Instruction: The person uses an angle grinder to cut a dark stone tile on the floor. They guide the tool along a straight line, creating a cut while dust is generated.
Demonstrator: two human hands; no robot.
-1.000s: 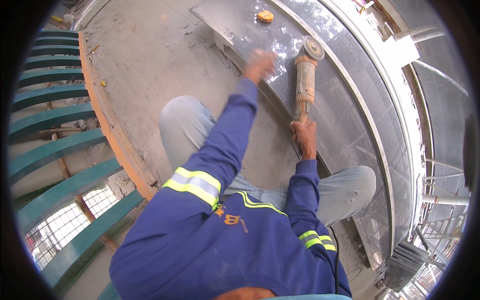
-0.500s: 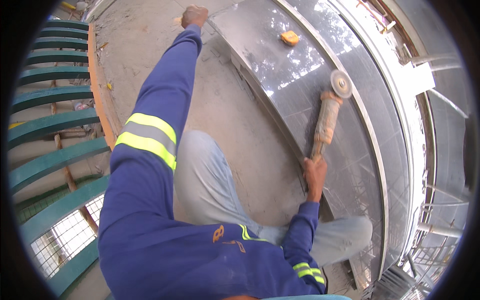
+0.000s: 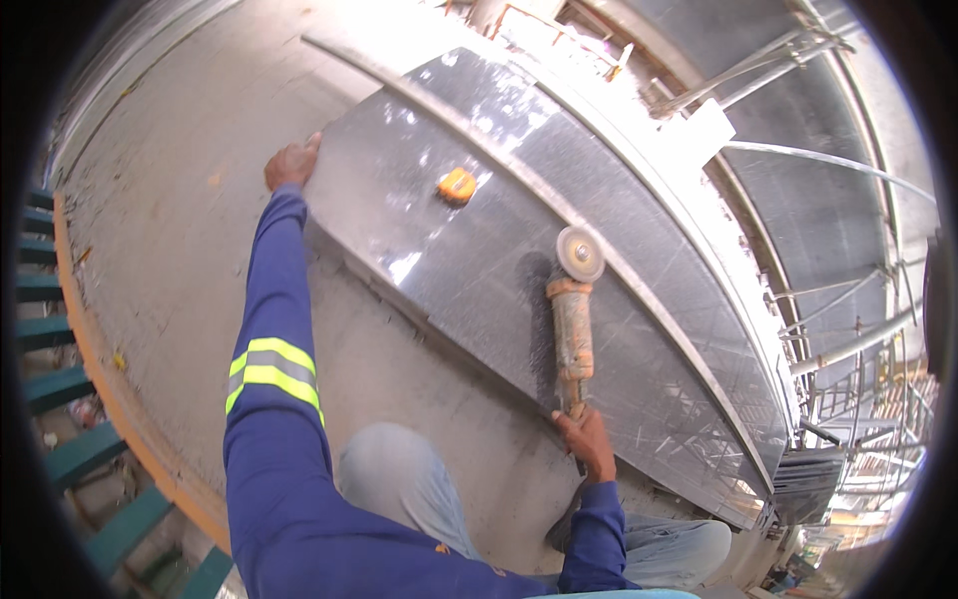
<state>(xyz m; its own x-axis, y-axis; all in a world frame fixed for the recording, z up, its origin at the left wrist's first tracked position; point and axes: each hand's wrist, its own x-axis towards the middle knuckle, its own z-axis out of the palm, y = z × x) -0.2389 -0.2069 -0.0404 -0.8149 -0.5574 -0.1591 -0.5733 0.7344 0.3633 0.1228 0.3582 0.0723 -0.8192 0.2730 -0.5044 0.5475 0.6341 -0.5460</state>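
A large dark polished stone slab (image 3: 479, 290) lies low in front of me, its surface shiny and dusty. My left hand (image 3: 292, 163), arm stretched out, is closed at the slab's far-left edge; the fingertips are partly hidden. An angle grinder (image 3: 572, 329) with a dusty, orange-tinged body points away from me over the slab, its round disc (image 3: 581, 254) beside a long straight metal bar (image 3: 519, 170). My right hand (image 3: 587, 439) is closed around the grinder's narrow rear end. On the slab's far part sits an orange tape measure (image 3: 457, 187).
Dusty concrete floor (image 3: 190, 220) lies to the left, bordered by an orange edge (image 3: 140, 449) and green slats (image 3: 85, 454). My bent knees (image 3: 404, 479) are close to the slab's near side. Scaffold pipes (image 3: 848, 344) and a stack of dark slabs (image 3: 810, 484) stand at the right.
My view has swung toward the slab, so it and the grinder appear further left. My left hand has gone from a raised fist beyond the slab's corner to the slab's edge. The right hand keeps its grip.
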